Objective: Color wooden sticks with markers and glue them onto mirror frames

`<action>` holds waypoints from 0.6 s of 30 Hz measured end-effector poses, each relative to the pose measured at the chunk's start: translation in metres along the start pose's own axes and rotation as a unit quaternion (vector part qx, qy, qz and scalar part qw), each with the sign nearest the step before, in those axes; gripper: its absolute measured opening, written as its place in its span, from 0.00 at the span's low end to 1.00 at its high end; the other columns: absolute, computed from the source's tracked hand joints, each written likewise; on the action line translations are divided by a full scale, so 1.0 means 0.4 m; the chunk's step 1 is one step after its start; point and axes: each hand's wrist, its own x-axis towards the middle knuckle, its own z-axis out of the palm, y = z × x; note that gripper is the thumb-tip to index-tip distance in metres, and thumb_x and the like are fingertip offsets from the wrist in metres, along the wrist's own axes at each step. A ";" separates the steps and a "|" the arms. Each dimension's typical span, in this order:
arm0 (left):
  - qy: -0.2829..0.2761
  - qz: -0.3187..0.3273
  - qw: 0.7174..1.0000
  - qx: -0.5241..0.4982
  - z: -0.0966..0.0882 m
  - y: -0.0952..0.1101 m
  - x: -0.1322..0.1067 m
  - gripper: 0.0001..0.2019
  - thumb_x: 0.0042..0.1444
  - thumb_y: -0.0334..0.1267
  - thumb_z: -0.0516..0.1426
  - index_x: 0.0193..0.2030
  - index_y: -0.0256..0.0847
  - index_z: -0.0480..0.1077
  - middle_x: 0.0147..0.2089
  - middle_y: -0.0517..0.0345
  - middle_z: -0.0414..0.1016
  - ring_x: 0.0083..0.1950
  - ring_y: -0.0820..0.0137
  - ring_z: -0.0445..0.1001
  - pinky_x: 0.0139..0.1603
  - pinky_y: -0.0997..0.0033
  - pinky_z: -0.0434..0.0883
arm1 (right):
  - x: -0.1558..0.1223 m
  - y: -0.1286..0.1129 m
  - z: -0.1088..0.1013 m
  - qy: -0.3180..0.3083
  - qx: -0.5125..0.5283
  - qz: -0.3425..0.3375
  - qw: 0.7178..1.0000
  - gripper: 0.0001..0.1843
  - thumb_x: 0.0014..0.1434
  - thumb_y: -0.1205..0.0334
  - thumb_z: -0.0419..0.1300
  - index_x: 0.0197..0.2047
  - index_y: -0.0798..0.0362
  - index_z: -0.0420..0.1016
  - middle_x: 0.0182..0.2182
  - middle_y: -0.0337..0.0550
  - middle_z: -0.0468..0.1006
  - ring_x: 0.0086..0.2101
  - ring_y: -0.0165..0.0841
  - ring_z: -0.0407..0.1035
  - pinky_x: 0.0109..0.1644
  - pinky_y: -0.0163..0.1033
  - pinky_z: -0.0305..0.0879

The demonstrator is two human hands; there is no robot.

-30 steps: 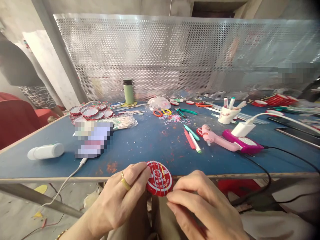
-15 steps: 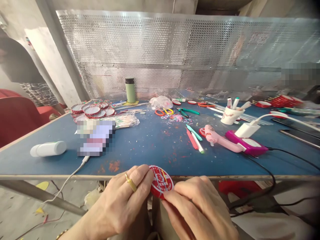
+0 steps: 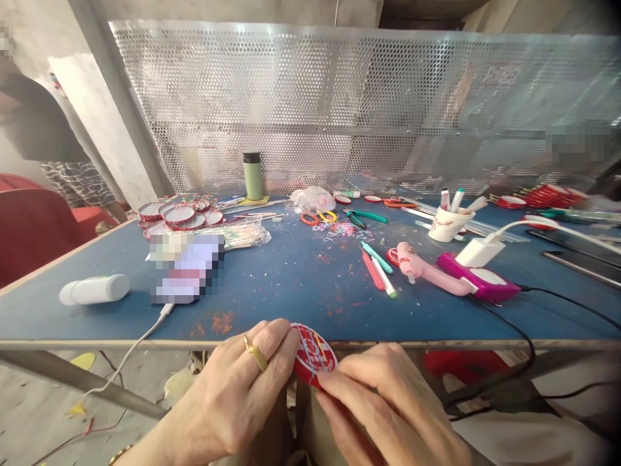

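A small round red disc with white printed lettering and a yellow mark [image 3: 314, 353] is held over the table's front edge, its face tilted toward me. My left hand [image 3: 247, 382] grips its left rim, fingers curled over the top; a gold ring is on one finger. With thumb and forefinger, my right hand [image 3: 383, 401] pinches the lower right rim. Both thumb tips are partly hidden, and I cannot tell whether anything small is between the right fingertips.
On the blue table [image 3: 272, 291] lie a phone [image 3: 189, 268], a white bottle [image 3: 94, 289], pens [image 3: 373, 268], a pink glue gun [image 3: 431, 272], a magenta power block [image 3: 485, 278] and a paper cup [image 3: 446, 223]. Red-rimmed discs [image 3: 179, 215] are piled back left. A perforated metal screen [image 3: 330, 97] stands behind.
The red disc has turned slightly in my fingers, and its printed lettering sits at a different angle. Both hands stay nearly in place. The person at the far left has shifted a little.
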 end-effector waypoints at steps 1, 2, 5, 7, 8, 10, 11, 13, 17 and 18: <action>-0.013 -0.001 1.000 -0.012 -0.001 -0.002 0.003 0.17 0.67 0.22 0.44 0.55 0.26 0.70 0.52 0.41 0.74 0.50 0.67 0.74 0.49 0.72 0.74 | 0.001 0.007 -0.007 -0.008 -0.001 0.000 1.000 0.10 0.64 0.70 0.59 0.47 0.52 0.78 0.35 0.45 0.81 0.34 0.34 0.74 0.41 0.41 0.70; -0.030 -0.003 0.999 -0.030 -0.001 -0.004 0.006 0.17 0.67 0.23 0.44 0.54 0.28 0.70 0.51 0.41 0.74 0.48 0.67 0.75 0.47 0.72 0.74 | 0.004 0.016 -0.015 -0.023 -0.001 0.001 1.000 0.11 0.65 0.71 0.58 0.47 0.51 0.78 0.36 0.44 0.80 0.34 0.33 0.74 0.43 0.41 0.69; -0.082 -0.034 0.989 -0.120 -0.003 -0.014 0.017 0.17 0.68 0.24 0.45 0.53 0.34 0.71 0.48 0.47 0.75 0.46 0.70 0.76 0.44 0.74 0.75 | 0.023 0.036 -0.037 -0.067 0.019 -0.001 0.998 0.13 0.66 0.73 0.55 0.46 0.51 0.78 0.36 0.42 0.80 0.35 0.32 0.72 0.45 0.40 0.67; -0.099 -0.063 0.972 -0.205 -0.006 -0.022 0.027 0.16 0.68 0.25 0.46 0.52 0.37 0.72 0.47 0.50 0.76 0.44 0.72 0.76 0.43 0.77 0.74 | 0.041 0.043 -0.044 -0.085 0.041 -0.009 0.995 0.13 0.67 0.73 0.54 0.45 0.51 0.78 0.35 0.42 0.79 0.35 0.31 0.71 0.45 0.39 0.66; -0.108 -0.073 0.960 -0.248 -0.007 -0.026 0.033 0.15 0.68 0.25 0.47 0.51 0.38 0.73 0.46 0.50 0.76 0.43 0.73 0.76 0.42 0.77 0.74 | 0.051 0.044 -0.045 -0.091 0.051 -0.017 0.994 0.12 0.67 0.72 0.54 0.44 0.51 0.78 0.35 0.41 0.79 0.35 0.31 0.71 0.44 0.39 0.66; -0.126 -0.092 0.933 -0.326 -0.009 -0.033 0.044 0.15 0.67 0.25 0.48 0.48 0.38 0.74 0.44 0.51 0.76 0.42 0.73 0.76 0.41 0.77 0.74 | 0.067 0.042 -0.044 -0.103 0.065 -0.030 0.992 0.12 0.67 0.72 0.54 0.43 0.51 0.78 0.34 0.41 0.79 0.35 0.31 0.71 0.44 0.39 0.66; -0.130 -0.105 0.919 -0.357 -0.009 -0.035 0.048 0.14 0.67 0.25 0.48 0.47 0.37 0.74 0.42 0.51 0.76 0.41 0.73 0.76 0.40 0.77 0.74 | 0.073 0.040 -0.043 -0.107 0.076 -0.035 0.991 0.11 0.67 0.71 0.55 0.42 0.51 0.78 0.34 0.41 0.80 0.35 0.30 0.71 0.45 0.39 0.66; -0.129 -0.136 0.897 -0.400 -0.005 -0.036 0.051 0.13 0.67 0.26 0.49 0.44 0.37 0.76 0.40 0.51 0.77 0.39 0.73 0.76 0.40 0.76 0.73 | 0.079 0.036 -0.040 -0.114 0.101 -0.038 0.987 0.10 0.68 0.70 0.55 0.42 0.51 0.78 0.34 0.40 0.80 0.35 0.30 0.72 0.47 0.40 0.66; -0.075 -0.167 0.883 -0.433 0.014 -0.029 0.037 0.10 0.66 0.28 0.53 0.42 0.36 0.76 0.38 0.50 0.78 0.40 0.70 0.76 0.41 0.72 0.73 | 0.071 0.025 -0.034 -0.115 0.134 -0.032 0.984 0.08 0.68 0.69 0.56 0.40 0.51 0.76 0.34 0.39 0.81 0.35 0.29 0.73 0.48 0.39 0.66; -0.060 -0.169 0.882 -0.436 0.020 -0.025 0.032 0.09 0.66 0.29 0.54 0.42 0.36 0.76 0.38 0.50 0.78 0.40 0.70 0.77 0.41 0.71 0.74 | 0.068 0.023 -0.031 -0.115 0.133 -0.033 0.984 0.08 0.68 0.69 0.56 0.39 0.51 0.76 0.34 0.39 0.81 0.35 0.29 0.73 0.47 0.39 0.66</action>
